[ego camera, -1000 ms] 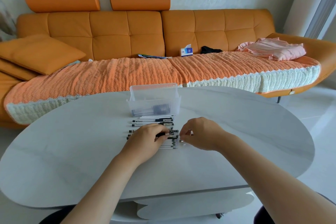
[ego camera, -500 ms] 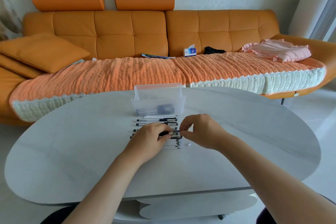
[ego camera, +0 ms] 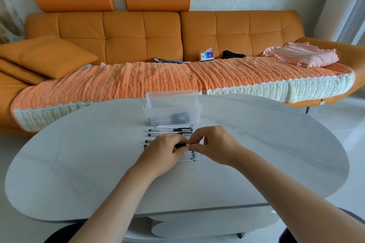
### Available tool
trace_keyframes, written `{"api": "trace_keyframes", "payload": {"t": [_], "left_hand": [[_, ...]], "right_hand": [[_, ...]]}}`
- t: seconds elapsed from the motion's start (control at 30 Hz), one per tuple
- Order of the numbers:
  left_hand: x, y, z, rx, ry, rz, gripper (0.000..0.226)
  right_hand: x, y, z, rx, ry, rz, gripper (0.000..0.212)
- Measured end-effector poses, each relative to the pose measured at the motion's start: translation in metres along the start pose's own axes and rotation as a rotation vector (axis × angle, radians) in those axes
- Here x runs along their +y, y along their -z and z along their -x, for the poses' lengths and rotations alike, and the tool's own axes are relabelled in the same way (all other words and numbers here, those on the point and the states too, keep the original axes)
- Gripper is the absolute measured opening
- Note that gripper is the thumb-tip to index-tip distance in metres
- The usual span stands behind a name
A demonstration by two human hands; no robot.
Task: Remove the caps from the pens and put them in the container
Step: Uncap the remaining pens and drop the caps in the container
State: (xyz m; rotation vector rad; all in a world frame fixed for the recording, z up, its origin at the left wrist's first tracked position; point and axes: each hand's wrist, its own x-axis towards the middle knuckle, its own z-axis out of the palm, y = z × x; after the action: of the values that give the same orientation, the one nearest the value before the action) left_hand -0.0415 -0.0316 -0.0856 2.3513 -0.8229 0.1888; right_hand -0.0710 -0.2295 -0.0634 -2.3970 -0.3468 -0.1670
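A clear plastic container (ego camera: 192,116) stands on the white desk (ego camera: 79,163). Some dark things lie at the bottom of the container. Its wall is bumpy, so I cannot tell what they are.

Right in front of the container, on the person's side, a row of pens (ego camera: 167,130) lies flat on the desk. They lie one beside the next and all point sideways. The pen at the back of the row is just beside the container's wall.

Both hands are in front of the container, over the front part of the row. The left hand (ego camera: 164,151) has its fingers curled round one pen (ego camera: 180,145). A short black bit of this pen shows between the thumb and the fingers. The right hand (ego camera: 216,144) pinches the right end of the same pen with its thumb and first finger. The two hands almost touch. The fingers hide the end of the pen, so I cannot tell if its cap is on or off.

Behind the container is a long orange sofa (ego camera: 138,31). An orange and white blanket (ego camera: 138,79) covers its seat. On the sofa, behind the container and a little to the right, stands a small blue and white tissue box (ego camera: 206,56). Farther right of the container lies a pink cloth (ego camera: 302,55). Far to the left of the container lies an orange cushion (ego camera: 45,55).
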Motion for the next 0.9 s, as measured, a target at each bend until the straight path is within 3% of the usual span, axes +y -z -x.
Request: {"api": "trace_keyframes", "payload": {"t": [0.43,0.6,0.8,0.9], "left_hand": [[0.0029,0.0024,0.002,0.023,0.042,-0.019,0.007],[0.0045,0.0048,0.0041,0.059,0.031,-0.098,0.008],[0.0055,0.0028,0.0011,0.058,0.034,-0.085,0.008],[0.0038,0.0024,0.0008,0.045,0.015,-0.045,0.007]], "right_hand": [[-0.0008,-0.0016,0.0001,0.038,0.015,0.07,0.005],[-0.0006,-0.0002,0.0006,-0.063,-0.057,0.187,0.036],[-0.0009,0.0064,0.0012,-0.022,0.026,0.237,0.012],[-0.0006,0.0066,0.0015,-0.067,0.022,0.246,0.018]]}}
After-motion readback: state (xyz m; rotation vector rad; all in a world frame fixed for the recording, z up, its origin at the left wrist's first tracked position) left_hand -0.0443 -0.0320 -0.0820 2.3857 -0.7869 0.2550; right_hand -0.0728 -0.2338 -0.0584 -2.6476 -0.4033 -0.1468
